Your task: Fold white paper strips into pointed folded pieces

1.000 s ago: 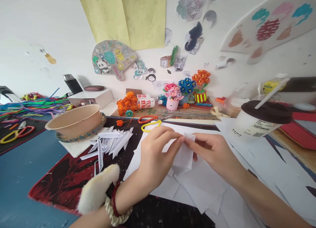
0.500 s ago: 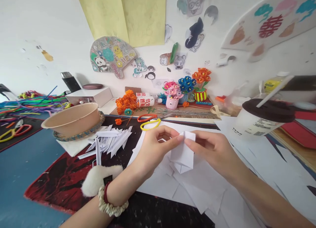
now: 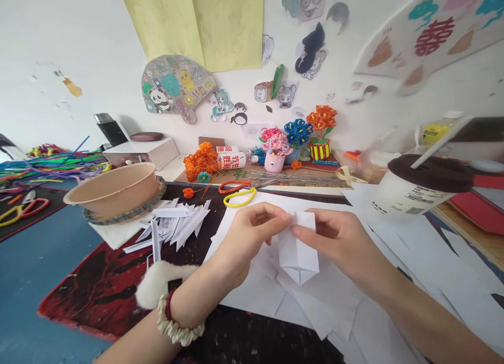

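A small folded piece of white paper hangs between my two hands, its pointed end down and creases showing near the bottom. My left hand is closed, thumb and forefinger pinching the paper's upper left edge. On the other side my right hand is closed on it too, the thumb across the front and the fingers hidden behind. Loose white sheets lie beneath the hands. Left of them sits a pile of folded white paper strips.
Scissors with red and yellow handles lie beyond my hands. A lidded cup with a straw stands at the right. To the left are a beige bowl and a white fluffy thing. Pipe-cleaner flowers line the wall.
The folded paper has shifted slightly right and now faces me more squarely, its lower end turned. My right thumb has slid a little left and down on it. Both hands keep their grip.
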Demonstrator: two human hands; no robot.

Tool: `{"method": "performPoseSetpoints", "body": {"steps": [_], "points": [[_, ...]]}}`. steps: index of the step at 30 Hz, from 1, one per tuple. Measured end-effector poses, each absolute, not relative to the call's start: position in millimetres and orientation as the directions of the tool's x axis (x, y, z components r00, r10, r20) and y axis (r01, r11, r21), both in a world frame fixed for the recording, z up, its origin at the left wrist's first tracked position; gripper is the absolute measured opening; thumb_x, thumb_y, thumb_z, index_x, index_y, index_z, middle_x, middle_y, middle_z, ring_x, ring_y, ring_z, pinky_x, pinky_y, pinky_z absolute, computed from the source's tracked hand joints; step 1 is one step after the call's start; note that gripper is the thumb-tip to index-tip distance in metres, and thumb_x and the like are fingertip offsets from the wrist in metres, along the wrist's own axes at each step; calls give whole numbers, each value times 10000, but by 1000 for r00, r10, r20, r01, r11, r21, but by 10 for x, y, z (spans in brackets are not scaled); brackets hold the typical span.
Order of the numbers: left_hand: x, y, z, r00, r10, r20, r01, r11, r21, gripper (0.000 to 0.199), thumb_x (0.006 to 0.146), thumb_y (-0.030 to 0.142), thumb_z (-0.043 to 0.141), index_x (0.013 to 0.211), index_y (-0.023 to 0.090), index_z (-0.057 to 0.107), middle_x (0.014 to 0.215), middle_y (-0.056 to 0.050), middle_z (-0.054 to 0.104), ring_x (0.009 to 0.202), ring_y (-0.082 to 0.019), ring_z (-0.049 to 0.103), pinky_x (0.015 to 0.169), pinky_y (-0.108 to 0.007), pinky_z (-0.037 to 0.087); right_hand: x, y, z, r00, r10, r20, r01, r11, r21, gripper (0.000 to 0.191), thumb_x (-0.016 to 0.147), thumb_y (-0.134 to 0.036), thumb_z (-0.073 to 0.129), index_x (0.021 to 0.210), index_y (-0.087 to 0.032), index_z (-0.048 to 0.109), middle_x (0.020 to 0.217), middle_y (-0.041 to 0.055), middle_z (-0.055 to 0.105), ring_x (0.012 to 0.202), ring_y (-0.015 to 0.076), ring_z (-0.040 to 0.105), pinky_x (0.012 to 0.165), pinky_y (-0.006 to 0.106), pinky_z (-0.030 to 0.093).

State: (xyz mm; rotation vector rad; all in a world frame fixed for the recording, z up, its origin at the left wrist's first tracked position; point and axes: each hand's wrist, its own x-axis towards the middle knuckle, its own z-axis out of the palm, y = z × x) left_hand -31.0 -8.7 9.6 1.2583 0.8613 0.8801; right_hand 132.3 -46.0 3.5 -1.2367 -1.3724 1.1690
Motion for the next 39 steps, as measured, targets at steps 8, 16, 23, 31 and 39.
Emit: {"method": "performPoseSetpoints", "body": {"steps": [8,16,23,31,39], "points": [[-319,-81,137,416,908,53,23,-69,997,158,777,309,682,709,166,677,709,-15,606,657,-124,498,605,-250,383,1322,-472,69,-79,993,88,281,107,-954,173,785,-348,641,686,-207,659,578,-33,469,528,121,423,476,248,340],[-320,-70,124,411,897,159,126,-229,965,146,820,264,644,725,156,671,735,-23,628,676,-128,529,621,-254,411,1322,-467,64,-99,991,86,327,114,-938,222,794,-365,619,648,-198,629,586,-27,399,544,119,346,486,249,307],[-336,-63,130,449,888,96,63,-139,988,190,832,310,638,729,156,680,712,-13,606,660,-120,498,605,-249,370,1335,-476,72,-106,991,85,277,111,-954,125,780,-311,631,720,-211,677,594,-33,428,545,116,362,489,246,317],[-378,-27,140,527,847,69,90,-136,987,183,811,321,670,758,147,683,772,-34,644,686,-129,528,624,-256,399,1336,-469,72,-113,989,91,343,125,-931,153,767,-279,633,640,-198,613,553,-59,278,508,97,250,452,243,254],[-363,-44,137,505,861,60,62,-106,992,197,834,302,649,757,122,677,778,-34,645,702,-124,537,641,-246,411,1338,-467,36,-94,993,67,334,95,-938,293,771,-344,630,577,-195,469,568,-55,278,525,103,282,461,245,233]]}}
